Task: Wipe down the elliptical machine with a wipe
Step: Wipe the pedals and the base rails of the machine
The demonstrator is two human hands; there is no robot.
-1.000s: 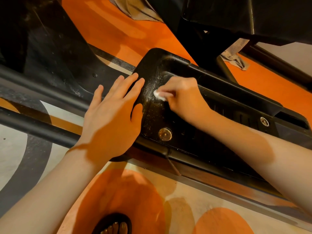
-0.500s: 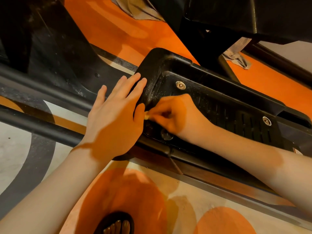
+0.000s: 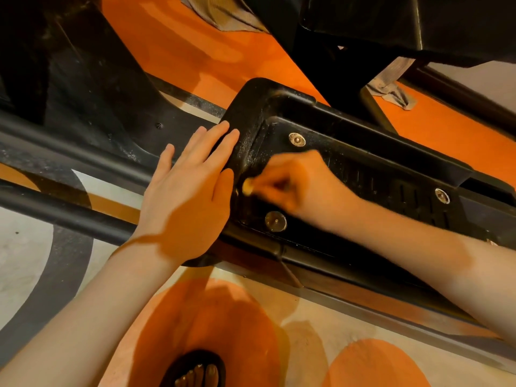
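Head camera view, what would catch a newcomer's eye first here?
Two hands meet on the black pedal at centre: the left hand lies flat on its end, the right hand pinches a small wipe against it. Bright orange floor glows behind.

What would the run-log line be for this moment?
stage: wiping pedal | left hand: flat on pedal end | right hand: pinches wipe against pedal front
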